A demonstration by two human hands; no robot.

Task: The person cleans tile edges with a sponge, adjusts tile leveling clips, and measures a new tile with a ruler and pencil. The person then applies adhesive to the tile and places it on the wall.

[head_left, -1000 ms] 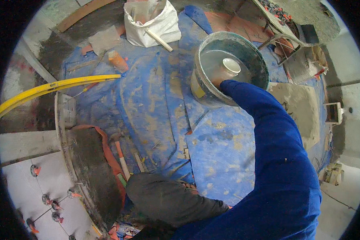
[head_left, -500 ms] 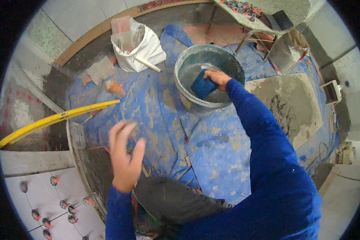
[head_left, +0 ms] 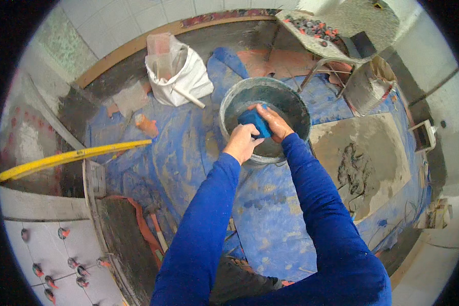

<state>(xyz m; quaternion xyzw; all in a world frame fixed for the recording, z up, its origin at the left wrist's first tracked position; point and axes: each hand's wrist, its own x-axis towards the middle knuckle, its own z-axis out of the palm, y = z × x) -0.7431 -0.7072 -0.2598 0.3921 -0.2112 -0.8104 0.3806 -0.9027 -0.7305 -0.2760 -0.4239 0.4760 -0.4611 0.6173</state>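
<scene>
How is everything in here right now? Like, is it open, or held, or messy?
Blue block: held between both hands, over the bucket
Left hand: closed on the block
Right hand: wrapped against the block
Bucket: upright, open-topped
White sack: upright, open
Brown sack: open at the top
Grey mix: spread out, lumpy, wet-looking
Blue sheet: wrinkled, stained
Yellow bar: not held
</scene>
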